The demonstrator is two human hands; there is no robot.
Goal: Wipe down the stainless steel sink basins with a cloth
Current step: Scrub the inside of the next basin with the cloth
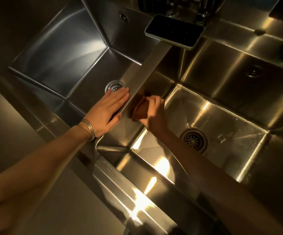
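Two steel basins fill the frame, the left basin (61, 53) at upper left and the right basin (222, 116) at centre right, parted by a divider (147, 65); the left hand (110, 109) lies flat on the divider's near end, fingers straight. At mid-frame the right hand (152, 111) curls round a bunched brown cloth (140, 110), pressing it against the right basin's wall just under the divider; the cloth sits between the hands, apart from the left one.

Dim room, warm yellowish light, hard glints on brushed metal. A stainless counter (18, 136) runs along the left side. On the back ledge a dark rectangular tray (174, 30) sits just below chrome tap fittings (202, 9).
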